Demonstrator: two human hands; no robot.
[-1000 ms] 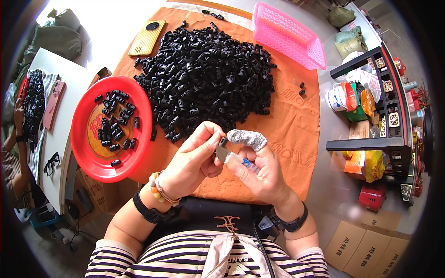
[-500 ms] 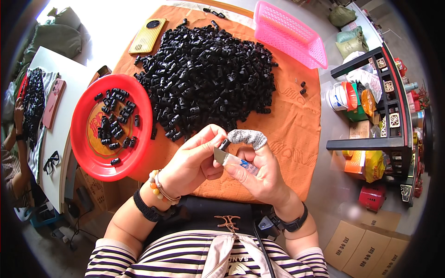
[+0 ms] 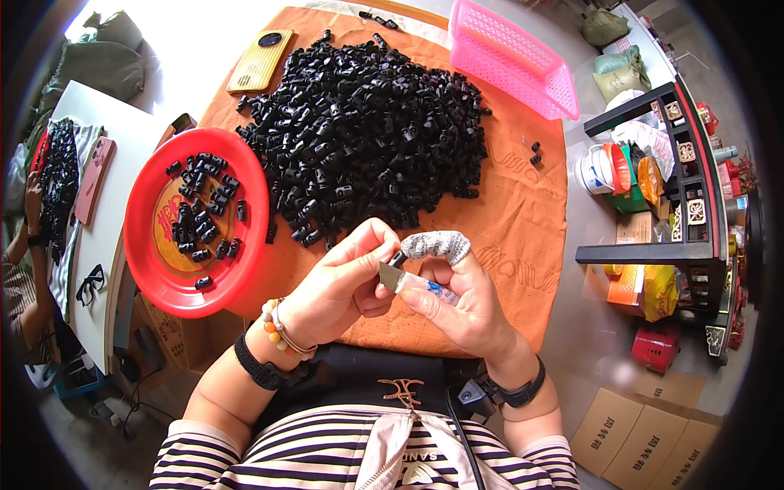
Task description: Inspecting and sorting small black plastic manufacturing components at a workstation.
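Observation:
My left hand [image 3: 349,268] pinches a small black plastic cord lock [image 3: 398,260] between thumb and fingers, just in front of the pile. My right hand [image 3: 457,306] is closed on a short blade [image 3: 390,278] whose handle is wrapped in white with blue marks. The blade's flat metal end lies against or very near the cord lock; contact is hard to make out. A grey knitted cover [image 3: 437,244] sits on my right index finger, which curls over the far side of the piece. Beyond my hands spreads a large heap of similar black cord locks [image 3: 367,139].
At the left, a red plate [image 3: 140,253] carries several cord locks. A gold-coloured phone [image 3: 260,62] and a pink perforated basket [image 3: 523,61] lie at the far side of the orange cloth [image 3: 523,212]. Another person's arm [image 3: 33,212] shows at a white table [image 3: 106,155].
My right hand has tipped the blade slightly, its handle now a little lower and turned to the right. The left hand keeps its pinch almost in place.

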